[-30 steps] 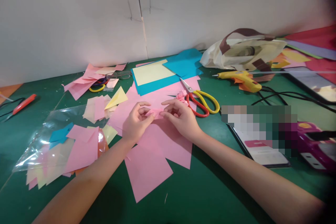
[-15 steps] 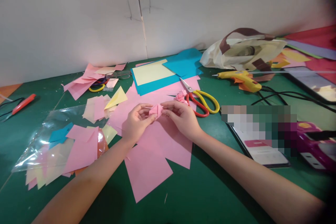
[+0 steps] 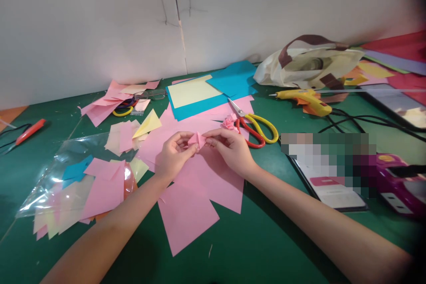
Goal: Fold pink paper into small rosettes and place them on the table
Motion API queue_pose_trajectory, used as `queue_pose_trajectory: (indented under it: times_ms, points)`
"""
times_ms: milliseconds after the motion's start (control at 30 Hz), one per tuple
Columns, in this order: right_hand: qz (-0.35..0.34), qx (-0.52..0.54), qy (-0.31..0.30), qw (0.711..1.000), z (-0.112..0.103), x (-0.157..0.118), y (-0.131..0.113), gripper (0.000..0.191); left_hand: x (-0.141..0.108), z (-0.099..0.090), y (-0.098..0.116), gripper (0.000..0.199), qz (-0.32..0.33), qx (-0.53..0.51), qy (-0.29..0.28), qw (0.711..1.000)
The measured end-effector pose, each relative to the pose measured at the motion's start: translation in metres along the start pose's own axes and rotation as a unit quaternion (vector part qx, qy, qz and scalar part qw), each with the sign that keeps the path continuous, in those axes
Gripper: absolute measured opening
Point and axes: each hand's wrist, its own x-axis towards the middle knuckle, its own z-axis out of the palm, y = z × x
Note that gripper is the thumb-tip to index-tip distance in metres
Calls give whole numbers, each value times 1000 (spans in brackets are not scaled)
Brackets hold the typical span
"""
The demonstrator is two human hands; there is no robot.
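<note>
A small folded piece of pink paper is pinched between both hands, above loose pink sheets. My left hand grips its left side, thumb in front and fingers behind. On the right side, my right hand holds it between thumb and fingertips. A crease runs up the middle of the paper to a point. Just behind my right hand lie a crumpled-looking pink paper rose and scissors with one red and one yellow handle loop.
Paper scraps lie on and in a clear plastic bag at left. Blue sheets lie behind. On the right are a yellow glue gun with cables, a phone, a purple device and a cloth bag.
The folded paper has turned slightly in my fingers, so its central crease and side flaps show more. Both hands stay in nearly the same place.
</note>
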Motion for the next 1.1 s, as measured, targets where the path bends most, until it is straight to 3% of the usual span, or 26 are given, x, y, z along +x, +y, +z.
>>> queue_pose_trajectory:
  times_ms: [267, 567, 800, 1100]
  points:
    - [19, 26, -14, 999, 1, -2, 0, 13, -2, -1, 1, 22, -17, 32, -14, 999]
    - [67, 74, -81, 992, -2, 1, -3, 24, -6, 3, 10, 13, 59, 111, -6, 992]
    - [109, 118, -91, 983, 0, 2, -2, 28, -7, 6, 12, 15, 60, 119, 10, 991]
    - [124, 22, -81, 989, -4, 2, -5, 29, -6, 4, 11, 19, 49, 113, 34, 992]
